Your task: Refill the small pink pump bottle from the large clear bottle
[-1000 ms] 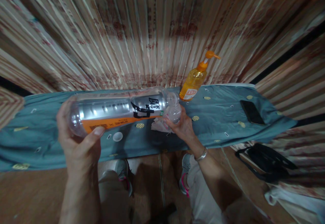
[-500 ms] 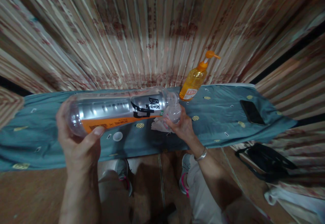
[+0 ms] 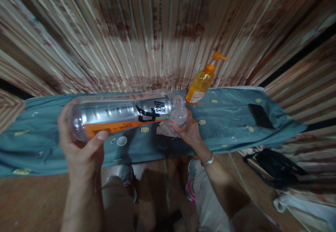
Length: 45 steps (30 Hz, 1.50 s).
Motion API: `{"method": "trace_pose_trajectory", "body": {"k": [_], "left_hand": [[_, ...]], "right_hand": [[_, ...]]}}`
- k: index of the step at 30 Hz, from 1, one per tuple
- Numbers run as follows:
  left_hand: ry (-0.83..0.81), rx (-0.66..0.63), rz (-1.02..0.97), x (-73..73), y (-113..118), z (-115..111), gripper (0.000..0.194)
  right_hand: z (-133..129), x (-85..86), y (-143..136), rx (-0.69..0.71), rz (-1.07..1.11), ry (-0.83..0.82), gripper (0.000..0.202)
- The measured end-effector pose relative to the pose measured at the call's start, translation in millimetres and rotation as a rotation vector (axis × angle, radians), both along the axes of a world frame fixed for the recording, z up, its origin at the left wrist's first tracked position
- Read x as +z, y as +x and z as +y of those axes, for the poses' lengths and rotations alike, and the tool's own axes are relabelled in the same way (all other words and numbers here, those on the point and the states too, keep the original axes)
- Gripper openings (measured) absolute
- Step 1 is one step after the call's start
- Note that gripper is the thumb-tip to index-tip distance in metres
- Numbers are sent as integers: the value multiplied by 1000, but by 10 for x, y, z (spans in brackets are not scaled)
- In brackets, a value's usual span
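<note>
A big clear plastic bottle [image 3: 118, 111] with a silver and orange label lies sideways in the air above the cloth. My left hand [image 3: 82, 148] wraps around its base end, thumb on the orange part of the label. At the neck end, my right hand [image 3: 189, 131] is closed on a small clear container [image 3: 179, 115], held against the bottle's mouth; its exact shape is blurred. Under the neck, crumpled pale tissue [image 3: 164, 129] shows, partly hidden by the bottle and hand. A white round cap [image 3: 121, 141] rests on the cloth below the bottle.
A teal patterned cloth [image 3: 225, 120] covers the narrow table. An orange pump bottle [image 3: 200, 84] stands near the back, and a dark phone [image 3: 261, 116] lies at right. Striped curtain [image 3: 157, 32] hangs behind. A black bag [image 3: 275, 167] is low at right.
</note>
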<state>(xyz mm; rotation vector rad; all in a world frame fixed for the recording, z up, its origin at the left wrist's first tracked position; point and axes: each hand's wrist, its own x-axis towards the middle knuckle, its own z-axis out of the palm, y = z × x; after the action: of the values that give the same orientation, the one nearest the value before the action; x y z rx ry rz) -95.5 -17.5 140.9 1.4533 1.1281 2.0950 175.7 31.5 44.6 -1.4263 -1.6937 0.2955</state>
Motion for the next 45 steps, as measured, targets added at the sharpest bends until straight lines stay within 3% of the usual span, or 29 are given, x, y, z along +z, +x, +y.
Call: {"method": "trace_pose_trajectory", "body": {"k": [16, 23, 33, 45], "left_hand": [[-16, 17, 51, -23, -22, -4, 78], [-5, 22, 2, -7, -2, -8, 86], [-19, 19, 54, -5, -5, -12, 81], [-25, 37, 26, 10, 15, -15, 83]], "right_hand": [[-4, 37, -6, 17, 17, -13, 76], [3, 12, -3, 8, 11, -5, 76], [13, -33, 7, 10, 1, 17, 77], [-3, 28, -1, 16, 22, -28, 76]]}}
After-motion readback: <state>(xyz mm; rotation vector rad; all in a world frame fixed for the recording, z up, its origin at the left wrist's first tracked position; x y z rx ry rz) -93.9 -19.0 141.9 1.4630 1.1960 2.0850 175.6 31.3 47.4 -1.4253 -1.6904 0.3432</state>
